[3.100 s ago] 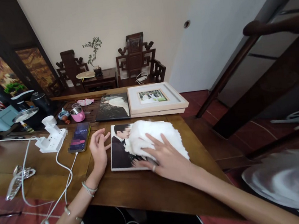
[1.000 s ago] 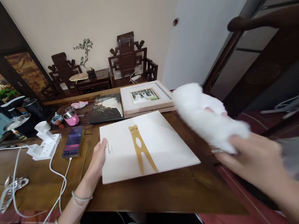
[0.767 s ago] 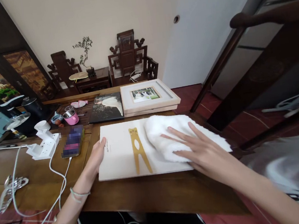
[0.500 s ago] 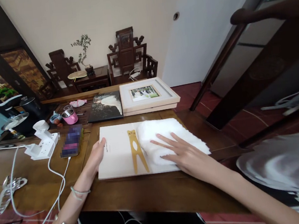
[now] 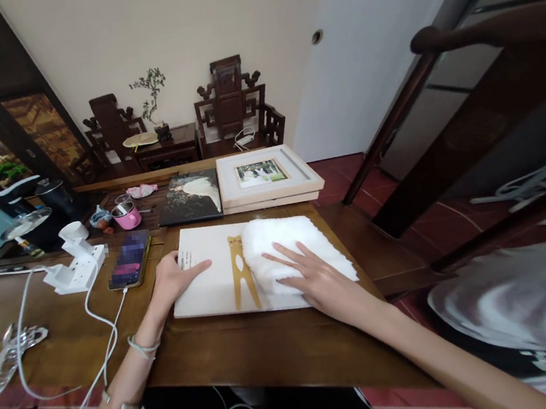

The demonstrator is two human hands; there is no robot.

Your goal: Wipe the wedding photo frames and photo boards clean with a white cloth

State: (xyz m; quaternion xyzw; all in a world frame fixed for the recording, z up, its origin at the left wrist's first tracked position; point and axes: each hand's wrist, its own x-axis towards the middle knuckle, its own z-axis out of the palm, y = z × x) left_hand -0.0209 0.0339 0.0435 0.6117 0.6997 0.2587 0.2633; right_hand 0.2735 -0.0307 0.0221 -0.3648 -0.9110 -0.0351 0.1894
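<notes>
A flat white panel (image 5: pixel 214 289), like the back of a photo frame, lies on the wooden table. A gold A-shaped leg (image 5: pixel 239 281) runs down its middle. My left hand (image 5: pixel 176 277) grips the panel's left edge, thumb on top and the other fingers partly hidden at the rim. Spread flat on a fluffy white cloth (image 5: pixel 276 230), my right hand (image 5: pixel 320 282) presses it against the panel's right half. The cloth touches the gold leg and overhangs the panel's right edge.
Behind the panel are stacked light-wood picture frames (image 5: pixel 299 173) and a dark photo panel (image 5: pixel 178 206). A phone (image 5: pixel 129 262), power strip (image 5: pixel 79 268), pink cup (image 5: pixel 126 216) and clear hair claw (image 5: pixel 15 352) sit left, with white cables trailing over the table edge.
My left hand has shifted up the left edge, its thumb now reaching over the panel's face. My right hand and the cloth have slid slightly left, up against the gold leg.
</notes>
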